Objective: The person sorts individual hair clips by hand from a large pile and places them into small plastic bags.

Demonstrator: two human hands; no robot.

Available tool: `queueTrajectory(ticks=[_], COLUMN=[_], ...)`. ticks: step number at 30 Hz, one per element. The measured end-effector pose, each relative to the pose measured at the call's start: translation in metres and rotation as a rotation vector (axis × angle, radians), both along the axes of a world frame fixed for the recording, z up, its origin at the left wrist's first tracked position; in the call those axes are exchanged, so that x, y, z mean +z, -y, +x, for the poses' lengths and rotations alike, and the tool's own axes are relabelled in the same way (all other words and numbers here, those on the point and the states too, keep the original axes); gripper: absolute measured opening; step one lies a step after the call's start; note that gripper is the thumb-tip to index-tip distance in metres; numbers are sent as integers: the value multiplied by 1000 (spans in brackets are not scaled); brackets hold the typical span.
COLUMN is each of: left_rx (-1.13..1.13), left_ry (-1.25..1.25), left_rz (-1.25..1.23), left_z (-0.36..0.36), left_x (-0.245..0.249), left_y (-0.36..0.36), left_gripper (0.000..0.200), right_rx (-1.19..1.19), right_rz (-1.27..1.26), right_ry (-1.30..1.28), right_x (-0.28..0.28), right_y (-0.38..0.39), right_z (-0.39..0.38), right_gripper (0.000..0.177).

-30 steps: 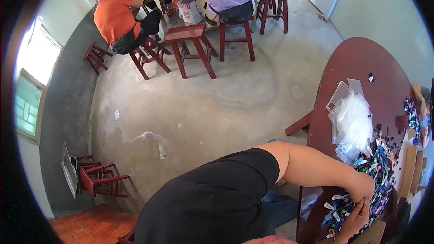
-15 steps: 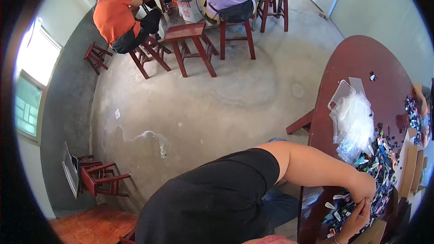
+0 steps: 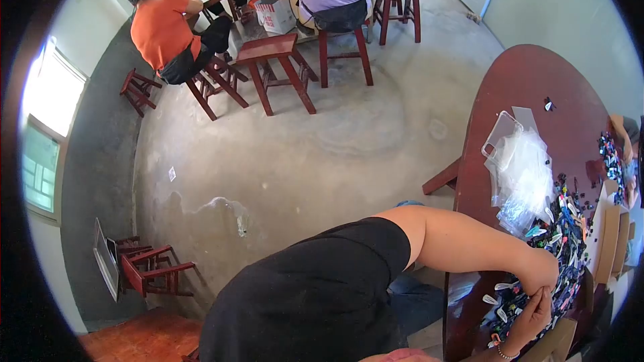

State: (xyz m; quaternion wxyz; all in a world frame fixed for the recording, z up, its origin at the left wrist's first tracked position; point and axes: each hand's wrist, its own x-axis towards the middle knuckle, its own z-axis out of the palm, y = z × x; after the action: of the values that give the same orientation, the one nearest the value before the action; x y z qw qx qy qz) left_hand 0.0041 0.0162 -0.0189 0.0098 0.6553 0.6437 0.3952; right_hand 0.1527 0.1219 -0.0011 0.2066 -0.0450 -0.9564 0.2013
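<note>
My left hand (image 3: 539,273) is curled over the table, its fingers bent downward and mostly hidden. Just below it, my right hand (image 3: 534,314), with a beaded bracelet on the wrist, has its fingers pinched together. The fingertips of both hands meet, and whatever is between them is too small or hidden to name. Under and around the hands spreads a pile of small dark and coloured clips (image 3: 569,245), which look like hair clips. Several pale clips (image 3: 493,299) lie at the pile's near edge.
Clear plastic bags (image 3: 526,171) lie on the dark red table (image 3: 510,87) beyond the pile. Cardboard boxes (image 3: 607,245) stand along its far side, where another person's arm (image 3: 627,141) shows. Wooden stools (image 3: 268,47) and seated people (image 3: 164,30) are across the room.
The view has shifted slightly, so the room appears a little further left. My hands stay together over the pile, with only slight movement of the right fingers.
</note>
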Motion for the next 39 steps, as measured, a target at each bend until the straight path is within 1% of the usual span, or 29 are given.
queueTrajectory(ticks=[4, 6, 9, 13, 15, 28, 30, 36, 37, 39], left_rx=[-7, -9, -12, -14, -20, -15, 1, -9, -14, -73], left_ry=[10, -4, 1, 6, 2, 15, 18, 23, 23, 55], left_rz=[-14, 26, 10, -20, -13, -1, -27, -25, -24, 39], left_z=[0, -1, 0, 0, 0, 1, 1, 1, 1, -1], left_x=[-1, -5, -1, 4, 6, 3, 4, 3, 3, 3], left_y=[0, -3, 0, 7, 9, 6, 6, 5, 5, 4], left_gripper=[12, 12, 11, 10, 10, 12, 12, 12, 12, 13], right_rx=[-17, -17, 25, 6, 5, 4, 17, 27, 23, -5], right_rz=[18, 14, 9, 23, 12, -39, 3, 21, 23, -38], right_ry=[37, 29, -15, -8, -26, -49, -70, -102, -102, -22], right_x=[7, 5, 2, 2, 3, 1, 2, 2, 3, 7], right_y=[10, 10, 8, 9, 13, 13, 14, 16, 16, 15], right_z=[2, 2, 2, 3, 3, 3, 2, 1, 2, 2], right_gripper=[27, 27, 27, 27, 23, 21, 21, 20, 20, 23])
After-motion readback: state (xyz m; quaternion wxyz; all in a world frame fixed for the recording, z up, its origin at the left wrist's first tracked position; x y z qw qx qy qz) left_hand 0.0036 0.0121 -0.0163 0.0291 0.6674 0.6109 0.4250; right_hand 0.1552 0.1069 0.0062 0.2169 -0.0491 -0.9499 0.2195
